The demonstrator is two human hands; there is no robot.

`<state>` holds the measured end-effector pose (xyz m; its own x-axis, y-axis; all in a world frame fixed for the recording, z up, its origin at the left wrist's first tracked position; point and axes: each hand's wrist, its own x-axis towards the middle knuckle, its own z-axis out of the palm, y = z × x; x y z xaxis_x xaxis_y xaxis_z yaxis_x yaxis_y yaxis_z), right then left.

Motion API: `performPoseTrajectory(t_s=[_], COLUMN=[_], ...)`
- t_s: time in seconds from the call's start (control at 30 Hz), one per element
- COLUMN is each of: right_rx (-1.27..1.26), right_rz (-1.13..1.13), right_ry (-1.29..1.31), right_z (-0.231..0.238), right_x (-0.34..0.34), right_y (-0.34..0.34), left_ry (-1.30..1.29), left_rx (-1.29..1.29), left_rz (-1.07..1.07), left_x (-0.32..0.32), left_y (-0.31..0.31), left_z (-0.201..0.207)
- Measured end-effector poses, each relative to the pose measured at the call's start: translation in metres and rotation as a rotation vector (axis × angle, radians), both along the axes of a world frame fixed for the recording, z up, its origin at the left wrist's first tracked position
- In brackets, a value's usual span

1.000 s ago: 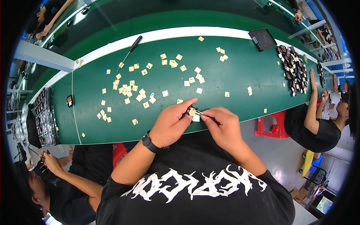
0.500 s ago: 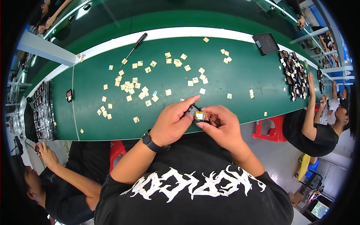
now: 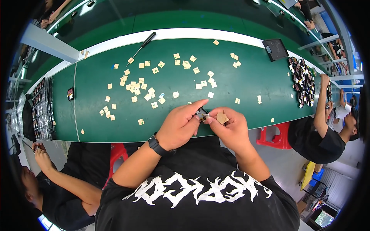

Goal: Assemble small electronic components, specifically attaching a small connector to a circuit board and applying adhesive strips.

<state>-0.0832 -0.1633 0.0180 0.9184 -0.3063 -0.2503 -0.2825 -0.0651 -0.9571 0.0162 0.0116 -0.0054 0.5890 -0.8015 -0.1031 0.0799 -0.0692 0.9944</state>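
Note:
My left hand (image 3: 178, 126), with a black watch on its wrist, is closed around a small black electronic device (image 3: 201, 114) near the table's front edge. Its thumb and forefinger grip the device from the left. My right hand (image 3: 233, 130) meets it from the right, thumb and fingertips pinched at the device's edge. A stack of tan paper squares (image 3: 222, 118) is tucked in the right hand's fingers. Whether the pinch also holds a small part is too small to tell. Many pale square stickers (image 3: 133, 87) lie scattered over the green table (image 3: 185, 81) beyond my hands.
A black-handled screwdriver (image 3: 146, 40) lies at the far edge. At right are a black tray (image 3: 275, 50) and a heap of small black devices (image 3: 303, 82). Wrapped devices (image 3: 42, 109) and a single device (image 3: 70, 94) lie left. People sit on both sides; a red stool (image 3: 274, 136) stands right.
The device has turned in my hands, so its yellow-and-silver block no longer faces up. My right hand has rotated, bringing the tan squares into view. The whole view has shifted slightly.

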Motion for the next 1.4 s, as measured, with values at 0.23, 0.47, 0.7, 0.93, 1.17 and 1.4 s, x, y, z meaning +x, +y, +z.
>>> performPoseTrajectory(t_s=[0.23,0.47,0.7,0.93,1.17,1.4], right_rx=[-0.267,-0.105,0.194,0.13,0.282,0.271], right_rz=[0.107,0.045,-0.094,0.12,0.021,0.046], right_ry=[-0.161,-0.05,0.086,0.285,0.246,0.191], right_z=[0.007,-0.002,-0.002,0.008,0.014,0.015], right_x=[0.008,0.008,0.02,0.027,0.029,0.007], right_y=[0.002,0.0,-0.006,-0.016,-0.014,-0.044], left_ry=[-0.24,-0.263,-0.253,-0.308,0.138,0.145], left_rx=[0.037,0.029,0.017,-0.021,0.056,0.046], left_rz=[0.02,0.012,-0.054,-0.093,0.081,0.063], left_x=[-0.001,-0.002,0.002,0.003,-0.005,-0.003], left_y=[-0.001,0.001,0.003,0.005,-0.003,-0.005], left_z=[0.001,0.001,0.004,-0.001,0.008,0.007])
